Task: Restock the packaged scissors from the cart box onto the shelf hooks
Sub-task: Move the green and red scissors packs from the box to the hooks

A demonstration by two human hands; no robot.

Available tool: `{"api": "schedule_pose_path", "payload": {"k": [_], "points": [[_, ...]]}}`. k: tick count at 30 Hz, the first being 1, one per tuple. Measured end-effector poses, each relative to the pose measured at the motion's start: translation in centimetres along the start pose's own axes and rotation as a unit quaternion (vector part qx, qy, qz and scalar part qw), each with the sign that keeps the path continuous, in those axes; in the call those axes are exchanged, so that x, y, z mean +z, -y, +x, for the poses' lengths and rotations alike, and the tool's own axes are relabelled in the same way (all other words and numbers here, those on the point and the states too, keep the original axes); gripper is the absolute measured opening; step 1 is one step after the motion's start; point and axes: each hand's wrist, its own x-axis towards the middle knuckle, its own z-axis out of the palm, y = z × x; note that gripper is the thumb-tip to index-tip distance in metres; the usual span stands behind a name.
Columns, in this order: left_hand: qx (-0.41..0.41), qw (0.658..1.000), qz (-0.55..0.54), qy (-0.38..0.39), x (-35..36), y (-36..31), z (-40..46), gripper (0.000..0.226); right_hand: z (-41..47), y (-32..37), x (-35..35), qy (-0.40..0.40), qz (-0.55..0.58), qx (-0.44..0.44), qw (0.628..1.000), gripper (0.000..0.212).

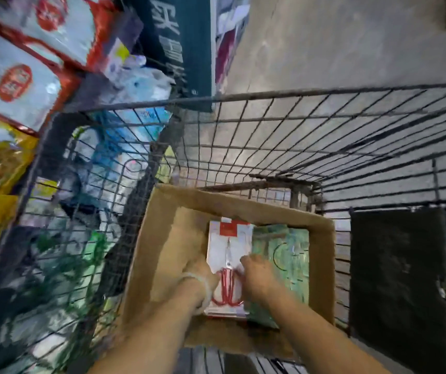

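Cardboard box [162, 238] sits low and centre in the wire cart [324, 125], with a stack of packaged scissors [228, 247] inside next to a green pack [283, 255]. Both hands reach in at the red-handled end — the left hand [199, 276] curls against the stack's left edge, the right hand [256, 275] pinches its top card; how firmly, blur hides. Pinching one slick card could peel it off alone, or fan the stack so packs spill into the box.
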Motion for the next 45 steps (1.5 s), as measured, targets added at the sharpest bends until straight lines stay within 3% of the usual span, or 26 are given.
{"api": "schedule_pose_path", "payload": {"k": [3,5,8,13,16,19,22,26,28,31,33,37,45], "points": [[-0.057,0.998,-0.027,0.006,1.4,-0.6,1.4,0.053,0.3,-0.8,0.3,-0.004,-0.064,-0.059,0.996,0.022],[-0.083,0.995,-0.049,0.013,1.6,-0.6,1.9,0.054,0.1,-1.2,0.1,-0.018,-0.045,-0.053,0.997,0.017],[-0.106,0.991,-0.085,0.017,1.0,-0.3,2.1,0.051,0.1,-1.7,-0.8,-0.03,-0.002,-0.005,1.0,0.018],[-0.122,0.983,-0.14,0.004,-0.5,1.8,2.1,0.039,1.5,-0.9,-2.0,0.035,-0.02,0.062,0.997,0.028],[-0.144,0.973,-0.181,-0.013,-1.0,2.6,2.2,0.032,2.3,0.8,-1.1,0.07,0.033,0.095,0.992,0.034],[-0.154,0.969,-0.191,-0.032,-0.9,3.3,2.4,0.031,3.2,2.2,-0.2,0.062,0.1,0.153,0.981,0.048],[-0.17,0.962,-0.209,-0.051,-0.4,3.9,2.4,0.029,3.8,2.5,0.5,0.045,0.094,0.187,0.977,0.064],[-0.202,0.961,-0.185,-0.046,0.3,4.4,2.2,0.034,4.1,2.5,0.5,0.071,0.136,0.204,0.967,0.049],[-0.204,0.96,-0.185,-0.046,0.2,4.5,2.2,0.042,4.0,2.3,0.3,0.079,0.18,0.213,0.957,0.051],[-0.19,0.956,-0.216,-0.06,-0.6,4.8,1.7,0.043,3.6,1.9,0.0,0.069,0.243,0.194,0.948,0.054],[-0.157,0.96,-0.228,-0.051,-1.3,5.1,1.1,0.045,3.0,1.7,-0.2,0.069,0.301,0.169,0.936,0.043],[-0.103,0.959,-0.263,-0.03,-2.8,5.2,-1.8,0.05,0.8,1.5,-1.4,0.063,0.46,0.136,0.875,0.023],[0.012,0.932,-0.359,-0.055,-7.6,5.2,-10.4,0.035,-5.7,4.0,-8.9,-0.025,0.531,0.021,0.847,0.019]]}}
